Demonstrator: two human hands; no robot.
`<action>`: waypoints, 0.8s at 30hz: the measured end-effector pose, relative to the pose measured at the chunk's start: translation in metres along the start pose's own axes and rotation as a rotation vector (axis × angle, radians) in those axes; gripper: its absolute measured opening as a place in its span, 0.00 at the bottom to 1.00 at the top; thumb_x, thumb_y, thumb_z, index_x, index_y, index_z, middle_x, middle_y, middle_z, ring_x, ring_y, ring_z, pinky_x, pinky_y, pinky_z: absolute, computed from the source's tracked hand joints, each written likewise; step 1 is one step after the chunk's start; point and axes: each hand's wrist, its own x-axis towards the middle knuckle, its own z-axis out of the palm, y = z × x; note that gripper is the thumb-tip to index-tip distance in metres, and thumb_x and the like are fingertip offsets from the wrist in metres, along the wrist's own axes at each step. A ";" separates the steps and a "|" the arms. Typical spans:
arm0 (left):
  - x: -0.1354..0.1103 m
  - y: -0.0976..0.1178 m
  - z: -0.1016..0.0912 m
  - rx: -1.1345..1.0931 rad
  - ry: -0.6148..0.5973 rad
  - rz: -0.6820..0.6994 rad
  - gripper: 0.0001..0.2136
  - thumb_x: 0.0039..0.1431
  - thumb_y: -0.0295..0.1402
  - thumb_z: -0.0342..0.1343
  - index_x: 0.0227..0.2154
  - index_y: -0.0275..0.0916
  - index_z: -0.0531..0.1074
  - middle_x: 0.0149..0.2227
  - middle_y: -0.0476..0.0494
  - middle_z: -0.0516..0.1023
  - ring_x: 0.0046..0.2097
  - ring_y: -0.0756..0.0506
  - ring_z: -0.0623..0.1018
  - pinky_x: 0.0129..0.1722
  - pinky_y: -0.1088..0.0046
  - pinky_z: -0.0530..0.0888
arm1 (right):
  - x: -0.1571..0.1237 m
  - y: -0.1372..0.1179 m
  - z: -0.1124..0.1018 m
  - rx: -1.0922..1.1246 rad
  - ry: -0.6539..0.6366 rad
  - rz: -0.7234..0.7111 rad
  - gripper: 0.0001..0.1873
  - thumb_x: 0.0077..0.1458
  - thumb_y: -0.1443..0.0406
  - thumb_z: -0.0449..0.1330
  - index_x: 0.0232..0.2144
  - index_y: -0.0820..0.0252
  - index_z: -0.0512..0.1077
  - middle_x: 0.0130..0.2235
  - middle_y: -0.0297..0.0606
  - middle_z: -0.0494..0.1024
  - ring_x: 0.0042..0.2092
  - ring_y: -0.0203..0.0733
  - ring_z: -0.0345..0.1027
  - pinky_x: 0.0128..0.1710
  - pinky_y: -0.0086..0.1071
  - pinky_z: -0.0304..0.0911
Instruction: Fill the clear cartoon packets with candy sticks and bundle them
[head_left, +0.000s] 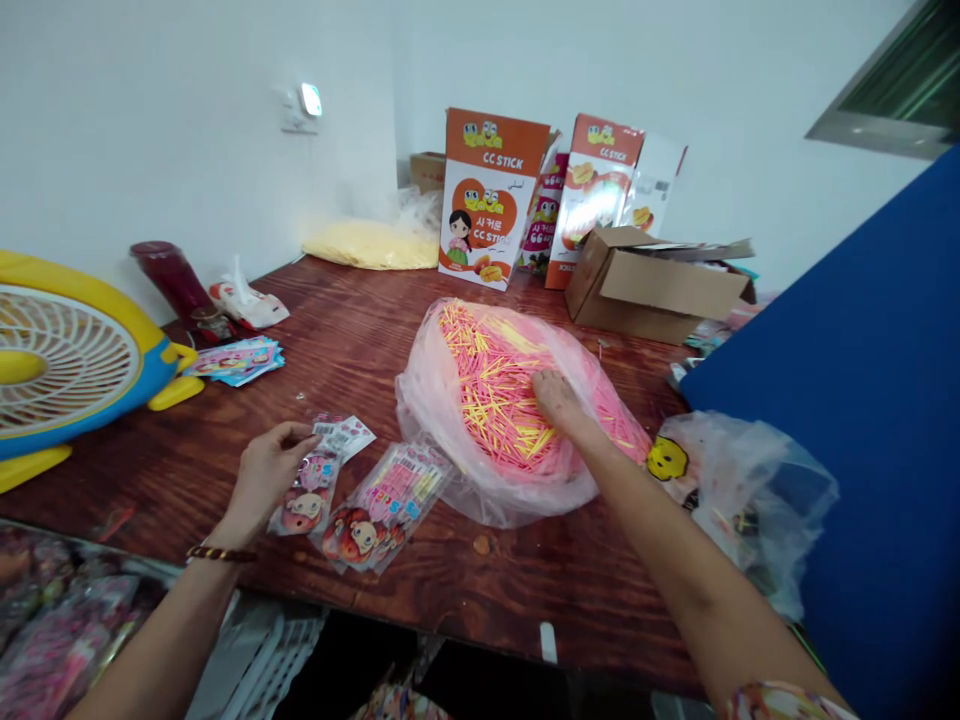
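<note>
My left hand [274,462] pinches the top edge of a small clear printed packet [307,492] with a cartoon face, lying on the table. Beside it lies a stack of similar packets [386,505], with pink and yellow sticks showing inside. A large clear plastic bag [480,505] lies open in the middle, full of thin pink and yellow sticks [491,395]. My right hand [561,400] reaches into this bag from the right, its fingers curled together on the sticks. The fingertips are partly hidden, so how many sticks they hold does not show.
A yellow and blue fan [71,350] stands left, near a dark red bottle [174,280], tissues [251,303] and printed cards [240,358]. Behind are printed boxes [487,200] and an open carton [660,290]. A blue panel [847,400] and a clear bag [757,490] border the right.
</note>
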 end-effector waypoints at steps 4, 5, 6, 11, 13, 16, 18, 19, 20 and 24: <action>-0.010 0.016 -0.012 -0.402 0.047 -0.072 0.20 0.38 0.49 0.67 0.28 0.38 0.75 0.27 0.48 0.78 0.29 0.46 0.75 0.29 0.74 0.71 | 0.006 0.007 0.002 0.090 0.040 0.050 0.15 0.59 0.76 0.46 0.43 0.69 0.69 0.45 0.53 0.73 0.45 0.47 0.64 0.46 0.35 0.57; -0.013 0.022 -0.015 -0.461 0.051 -0.093 0.20 0.36 0.48 0.68 0.28 0.38 0.75 0.27 0.49 0.78 0.28 0.47 0.74 0.28 0.75 0.71 | 0.006 0.008 0.001 0.114 0.054 0.066 0.14 0.59 0.75 0.46 0.42 0.68 0.69 0.44 0.51 0.74 0.44 0.45 0.64 0.44 0.34 0.58; -0.017 0.027 -0.017 -0.506 0.055 -0.108 0.20 0.35 0.47 0.69 0.28 0.38 0.75 0.27 0.49 0.77 0.28 0.48 0.73 0.27 0.75 0.71 | 0.007 0.008 0.001 0.136 0.067 0.082 0.13 0.60 0.74 0.46 0.41 0.67 0.69 0.43 0.50 0.74 0.42 0.44 0.64 0.42 0.33 0.58; -0.033 0.046 -0.023 -0.665 0.057 -0.126 0.18 0.37 0.43 0.71 0.29 0.38 0.75 0.28 0.51 0.77 0.27 0.50 0.73 0.26 0.78 0.71 | 0.004 0.007 -0.008 0.242 0.103 0.132 0.14 0.64 0.67 0.41 0.41 0.64 0.66 0.34 0.40 0.75 0.31 0.38 0.64 0.30 0.29 0.56; -0.037 0.049 -0.024 -0.725 0.060 -0.131 0.17 0.37 0.41 0.71 0.29 0.39 0.75 0.28 0.52 0.76 0.28 0.50 0.73 0.27 0.79 0.71 | 0.002 0.007 -0.012 0.260 0.109 0.132 0.15 0.65 0.67 0.39 0.42 0.63 0.65 0.35 0.39 0.75 0.31 0.37 0.64 0.31 0.28 0.57; -0.042 0.053 -0.022 -0.755 0.053 -0.162 0.17 0.36 0.40 0.72 0.29 0.38 0.75 0.28 0.52 0.76 0.28 0.51 0.73 0.27 0.80 0.71 | -0.001 0.012 -0.016 0.234 0.074 0.124 0.12 0.64 0.69 0.43 0.41 0.63 0.66 0.36 0.41 0.75 0.33 0.38 0.65 0.32 0.28 0.57; -0.046 0.055 -0.021 -0.742 0.030 -0.179 0.18 0.36 0.40 0.72 0.29 0.38 0.76 0.28 0.52 0.76 0.28 0.51 0.73 0.27 0.81 0.71 | -0.005 0.016 -0.017 0.196 0.025 0.110 0.10 0.61 0.72 0.47 0.40 0.65 0.68 0.37 0.44 0.75 0.34 0.40 0.66 0.34 0.29 0.57; -0.048 0.056 -0.020 -0.734 0.013 -0.183 0.18 0.36 0.41 0.72 0.30 0.38 0.76 0.28 0.52 0.77 0.28 0.51 0.73 0.27 0.81 0.71 | -0.007 0.017 -0.017 0.174 0.000 0.099 0.10 0.59 0.73 0.48 0.39 0.65 0.68 0.38 0.46 0.75 0.34 0.41 0.67 0.34 0.30 0.58; -0.050 0.057 -0.020 -0.727 -0.005 -0.184 0.18 0.36 0.41 0.72 0.30 0.38 0.76 0.28 0.51 0.77 0.28 0.51 0.73 0.27 0.81 0.71 | -0.009 0.019 -0.017 0.153 -0.024 0.087 0.11 0.58 0.74 0.48 0.39 0.65 0.69 0.38 0.47 0.76 0.35 0.41 0.67 0.35 0.30 0.58; -0.060 0.061 -0.015 -0.706 -0.063 -0.194 0.18 0.36 0.42 0.72 0.29 0.38 0.78 0.29 0.49 0.79 0.29 0.50 0.74 0.27 0.80 0.71 | -0.015 0.020 -0.017 0.071 -0.087 0.044 0.14 0.59 0.76 0.47 0.42 0.66 0.69 0.42 0.50 0.75 0.37 0.43 0.70 0.37 0.30 0.60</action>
